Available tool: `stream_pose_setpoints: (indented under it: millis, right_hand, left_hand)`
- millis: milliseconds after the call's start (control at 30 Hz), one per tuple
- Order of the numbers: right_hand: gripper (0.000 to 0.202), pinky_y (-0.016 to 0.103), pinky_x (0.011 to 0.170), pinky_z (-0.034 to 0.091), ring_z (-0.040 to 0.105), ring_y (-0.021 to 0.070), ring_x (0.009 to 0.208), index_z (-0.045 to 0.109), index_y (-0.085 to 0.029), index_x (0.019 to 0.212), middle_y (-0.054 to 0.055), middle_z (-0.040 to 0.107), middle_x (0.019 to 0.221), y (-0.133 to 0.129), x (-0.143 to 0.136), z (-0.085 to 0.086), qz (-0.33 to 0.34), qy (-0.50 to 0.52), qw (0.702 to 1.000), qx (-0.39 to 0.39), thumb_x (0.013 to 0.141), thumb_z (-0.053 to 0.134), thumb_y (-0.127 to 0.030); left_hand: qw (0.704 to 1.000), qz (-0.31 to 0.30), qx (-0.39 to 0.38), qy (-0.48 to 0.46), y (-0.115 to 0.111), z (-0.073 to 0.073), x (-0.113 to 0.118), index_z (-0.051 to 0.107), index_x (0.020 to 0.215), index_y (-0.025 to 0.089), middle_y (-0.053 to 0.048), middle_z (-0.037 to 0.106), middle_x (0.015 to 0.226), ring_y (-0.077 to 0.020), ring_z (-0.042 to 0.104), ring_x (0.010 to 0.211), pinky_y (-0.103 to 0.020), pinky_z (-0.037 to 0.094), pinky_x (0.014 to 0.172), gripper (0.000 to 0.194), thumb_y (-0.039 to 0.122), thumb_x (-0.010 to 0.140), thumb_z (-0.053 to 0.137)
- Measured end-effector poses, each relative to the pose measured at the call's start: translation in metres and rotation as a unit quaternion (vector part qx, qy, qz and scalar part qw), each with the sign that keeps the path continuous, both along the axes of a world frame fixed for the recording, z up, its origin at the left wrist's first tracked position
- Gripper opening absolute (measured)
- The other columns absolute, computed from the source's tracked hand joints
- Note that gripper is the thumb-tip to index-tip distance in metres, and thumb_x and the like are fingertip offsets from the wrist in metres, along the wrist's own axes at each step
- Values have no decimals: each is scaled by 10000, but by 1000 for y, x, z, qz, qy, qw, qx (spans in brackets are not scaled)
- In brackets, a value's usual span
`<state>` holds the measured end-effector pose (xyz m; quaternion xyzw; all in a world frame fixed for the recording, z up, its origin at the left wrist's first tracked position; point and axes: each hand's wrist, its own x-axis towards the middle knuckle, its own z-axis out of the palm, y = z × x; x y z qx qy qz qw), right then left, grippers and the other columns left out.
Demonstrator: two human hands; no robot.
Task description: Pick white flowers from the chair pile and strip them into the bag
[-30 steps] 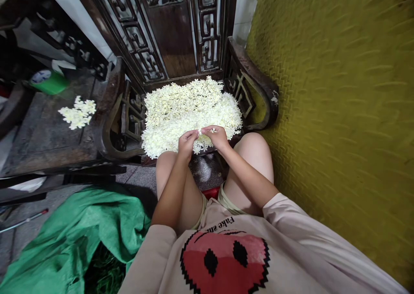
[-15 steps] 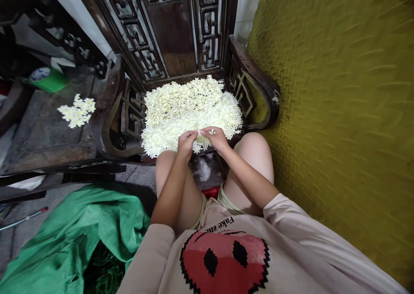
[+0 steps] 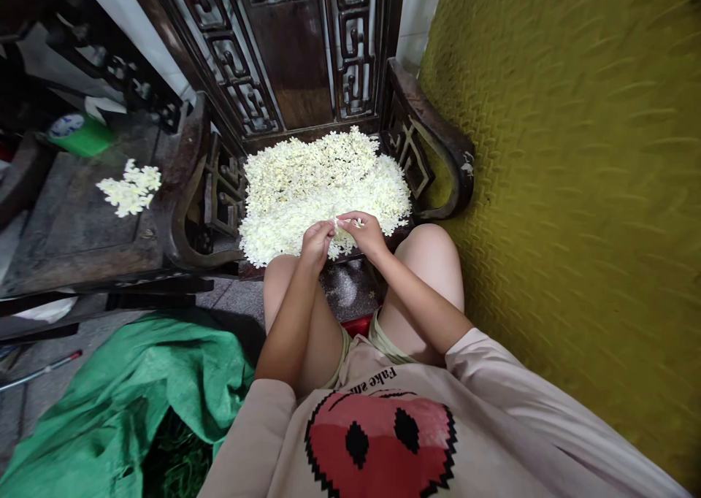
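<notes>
A thick layer of small white flowers (image 3: 323, 173) covers the seat of a dark carved wooden chair. Over its front edge my two hands meet, fingertips almost touching. My left hand (image 3: 318, 242) pinches a small white flower at its fingertips. My right hand (image 3: 364, 231) has thumb and forefinger closed at the same flower, and another white blossom (image 3: 358, 223) shows against its fingers. The fine detail between the fingertips is too small to make out.
On the wooden side table (image 3: 71, 242) at left lie a flower cluster (image 3: 131, 188) and a green roll (image 3: 82, 134). A green sack (image 3: 180, 366) sits at lower left. The chair's right armrest (image 3: 463, 162) stands beside a yellow textured surface (image 3: 569, 191).
The fingers of my right hand have shifted slightly up and over toward my left fingertips. My left hand has turned a little. The rest looks the same.
</notes>
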<state>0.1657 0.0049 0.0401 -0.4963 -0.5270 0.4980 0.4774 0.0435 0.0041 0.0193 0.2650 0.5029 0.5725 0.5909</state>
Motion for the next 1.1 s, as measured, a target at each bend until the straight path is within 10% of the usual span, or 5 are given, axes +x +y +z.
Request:
stream_pose_setpoints:
  millis: [1100]
  right_hand:
    - [353, 346, 879, 462, 639, 208, 894, 739, -192, 736, 51, 725, 839, -2, 1, 7, 8, 74, 996, -42, 599, 744, -518]
  left_hand:
    - [995, -26, -16, -99, -8, 11, -1, 630, 629, 151, 21, 604, 632, -57, 521, 599, -204, 429, 664, 237, 226, 541, 836]
